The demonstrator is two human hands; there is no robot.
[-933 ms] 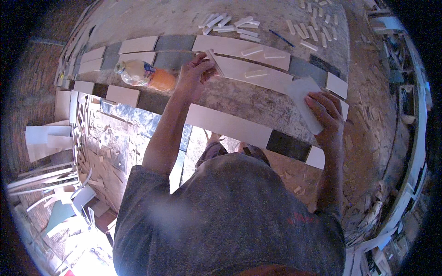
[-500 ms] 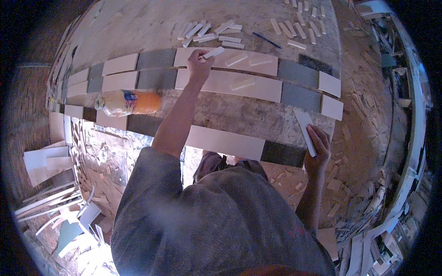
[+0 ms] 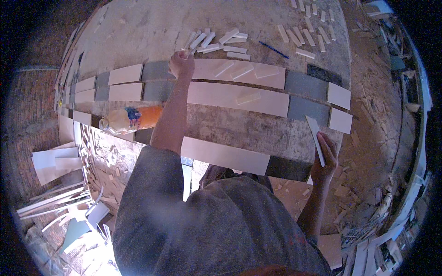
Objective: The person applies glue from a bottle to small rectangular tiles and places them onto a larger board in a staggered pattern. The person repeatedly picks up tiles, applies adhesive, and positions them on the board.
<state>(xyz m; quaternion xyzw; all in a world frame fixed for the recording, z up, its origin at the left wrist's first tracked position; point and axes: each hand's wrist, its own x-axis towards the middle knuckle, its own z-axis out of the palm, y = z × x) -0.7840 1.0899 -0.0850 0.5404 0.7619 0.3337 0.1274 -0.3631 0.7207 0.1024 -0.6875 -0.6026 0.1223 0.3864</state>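
My left hand (image 3: pixel 182 65) is at the near left edge of a loose pile of short pale strips (image 3: pixel 212 48). Its fingers are curled and closed on the end of a short pale strip (image 3: pixel 189 42), partly hidden by the hand. Below the pile, a long pinkish-white panel (image 3: pixel 271 78) carries three short strips, one of them a white strip (image 3: pixel 224 69) at its left. A second long panel (image 3: pixel 202 93) lies parallel and nearer, with a single strip (image 3: pixel 248 98) on it. Over the table's right side, my right hand (image 3: pixel 326 154) grips a longer flat white strip (image 3: pixel 315 138), held at a slant.
Grey pieces (image 3: pixel 306 87) alternate with white ones in the two rows. A plastic bottle with orange contents (image 3: pixel 147 117) lies on its side left of my forearm. A blue pen (image 3: pixel 274 49) and more scattered strips (image 3: pixel 304 36) lie further back. Offcuts (image 3: pixel 55 158) litter the floor.
My left hand has let go of a short white strip, which now lies on the far panel, and has moved left to the pile. My right hand still grips its long strip.
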